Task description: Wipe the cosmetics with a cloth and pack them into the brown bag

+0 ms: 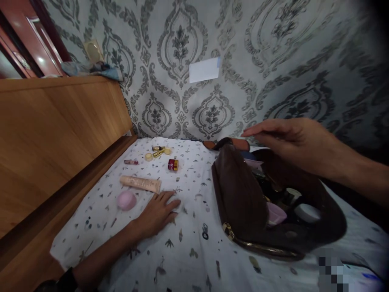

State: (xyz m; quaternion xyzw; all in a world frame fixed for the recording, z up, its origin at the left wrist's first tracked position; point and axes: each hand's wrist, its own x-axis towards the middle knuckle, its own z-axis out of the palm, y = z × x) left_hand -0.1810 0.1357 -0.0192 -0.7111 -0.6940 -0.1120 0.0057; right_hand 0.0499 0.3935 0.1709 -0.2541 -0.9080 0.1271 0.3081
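Observation:
My left hand (pixel 159 213) lies on the patterned white sheet with its fingers stretched out and nothing in them. Just beyond its fingertips is a beige squeeze tube (pixel 140 183), and to its left sits a round pink item (pixel 126 200). My right hand (pixel 288 138) hovers above the far side of a dark brown zip bag (pixel 238 190), fingers straight and holding nothing visible. The bag's mouth gapes, showing a pink container (pixel 276 213), a white round lid (pixel 307 212) and other items too dark to make out.
Farther back lie a small red jar (pixel 173 164), gold tubes (pixel 159 153), a small yellowish round pot (pixel 148 157) and a small pinkish tube (pixel 131 162). A brown strap-like item (pixel 237 143) rests behind the bag. Wooden furniture (pixel 60 117) borders the left; a patterned wall (pixel 179 101) stands behind.

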